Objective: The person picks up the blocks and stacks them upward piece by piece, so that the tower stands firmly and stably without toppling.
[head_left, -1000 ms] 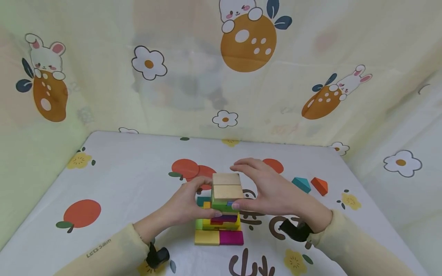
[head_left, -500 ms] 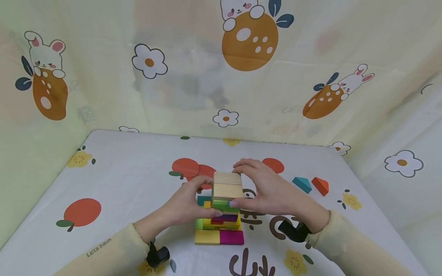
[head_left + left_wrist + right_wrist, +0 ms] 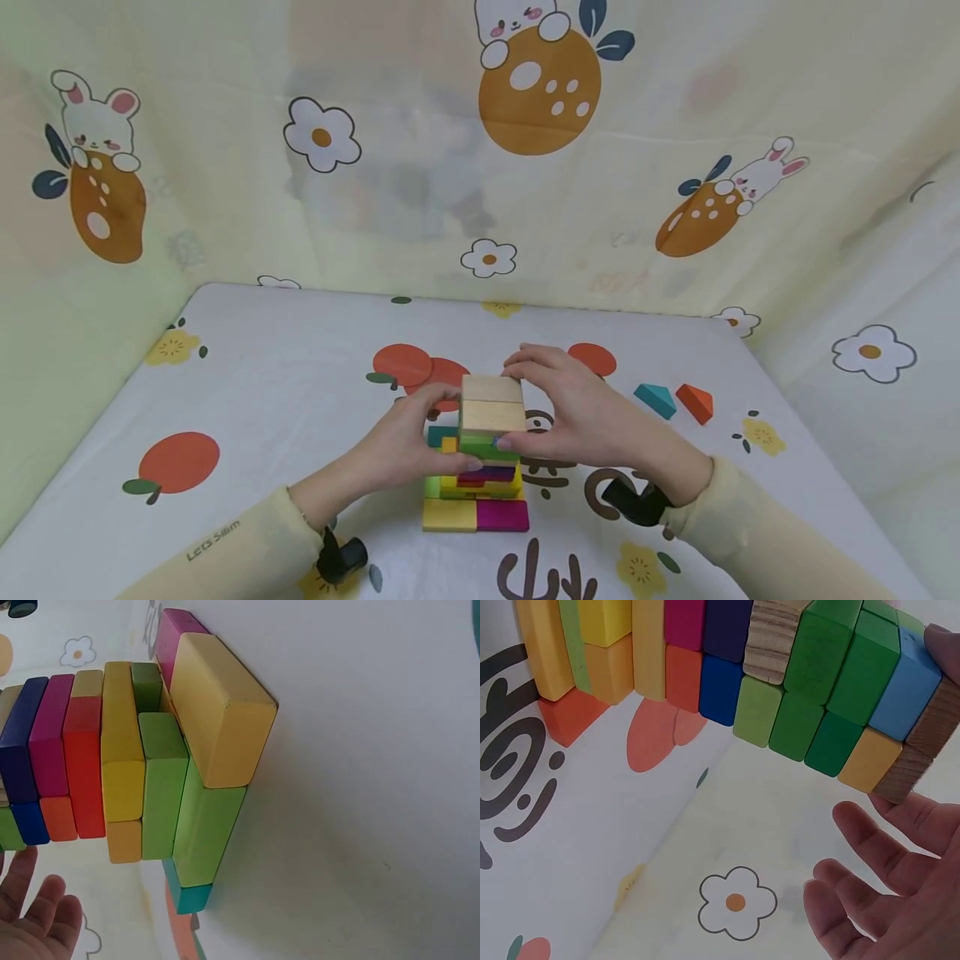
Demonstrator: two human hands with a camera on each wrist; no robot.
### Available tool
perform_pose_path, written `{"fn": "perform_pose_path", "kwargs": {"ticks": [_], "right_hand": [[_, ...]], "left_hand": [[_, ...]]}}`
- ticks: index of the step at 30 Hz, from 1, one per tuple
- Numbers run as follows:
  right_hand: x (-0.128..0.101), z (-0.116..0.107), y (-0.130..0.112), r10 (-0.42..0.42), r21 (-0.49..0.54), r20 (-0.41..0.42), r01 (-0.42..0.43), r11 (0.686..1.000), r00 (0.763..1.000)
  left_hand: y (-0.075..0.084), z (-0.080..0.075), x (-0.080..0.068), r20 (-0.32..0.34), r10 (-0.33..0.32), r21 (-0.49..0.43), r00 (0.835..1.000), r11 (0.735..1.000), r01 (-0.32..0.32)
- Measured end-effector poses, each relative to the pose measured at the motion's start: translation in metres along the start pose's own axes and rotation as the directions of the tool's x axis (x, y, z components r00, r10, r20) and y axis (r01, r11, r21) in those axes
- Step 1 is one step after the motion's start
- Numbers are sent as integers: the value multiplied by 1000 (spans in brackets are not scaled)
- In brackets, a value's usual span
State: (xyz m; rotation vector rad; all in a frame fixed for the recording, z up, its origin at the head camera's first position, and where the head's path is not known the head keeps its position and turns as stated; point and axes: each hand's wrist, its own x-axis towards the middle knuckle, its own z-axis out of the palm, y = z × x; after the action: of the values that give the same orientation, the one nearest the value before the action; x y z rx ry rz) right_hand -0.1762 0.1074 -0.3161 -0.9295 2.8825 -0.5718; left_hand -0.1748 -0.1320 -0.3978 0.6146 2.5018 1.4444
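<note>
A tower of coloured blocks point(image 3: 480, 487) stands on the table, topped by two plain wooden blocks point(image 3: 492, 405). My left hand point(image 3: 416, 433) cups its upper left side, thumb on the green block point(image 3: 483, 446). My right hand point(image 3: 573, 412) cups the upper right side, with its thumb against the front and its fingers arched over the back of the wooden blocks. In the left wrist view the fingertips point(image 3: 34, 919) sit just off the blocks point(image 3: 161, 780). In the right wrist view the thumb point(image 3: 943, 645) touches the blue block point(image 3: 904, 690), and the loosely bent fingers point(image 3: 870, 847) stand a little apart.
A teal block point(image 3: 655, 401) and an orange block point(image 3: 695, 403) lie on the table point(image 3: 262, 400) to the right of the tower. Printed cloth walls close in the back and both sides. A yellow block point(image 3: 449, 516) and a magenta block point(image 3: 502, 516) form the tower's base.
Both hands have closed in slightly around the tower top. The tower has stayed in place.
</note>
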Motion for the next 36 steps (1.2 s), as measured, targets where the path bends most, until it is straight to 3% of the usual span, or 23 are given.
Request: {"fn": "perform_pose_path", "kwargs": {"ticks": [5,13,24,36], "right_hand": [[0,0,1,2,-9,-1,-2,1000,1000],[0,0,3,2,-7,3,-2,1000,1000],[1,1,3,-4,-17,3,4,1000,1000],[2,1,3,-1,0,6,1,1000,1000]], "left_hand": [[4,-3,-1,1,7,0,1000,1000,-7],[22,-17,-2,-34,104,-39,994,994,-105],[20,-15,3,-44,153,-40,987,987,-155],[22,-16,4,-42,141,-22,989,990,-142]]}}
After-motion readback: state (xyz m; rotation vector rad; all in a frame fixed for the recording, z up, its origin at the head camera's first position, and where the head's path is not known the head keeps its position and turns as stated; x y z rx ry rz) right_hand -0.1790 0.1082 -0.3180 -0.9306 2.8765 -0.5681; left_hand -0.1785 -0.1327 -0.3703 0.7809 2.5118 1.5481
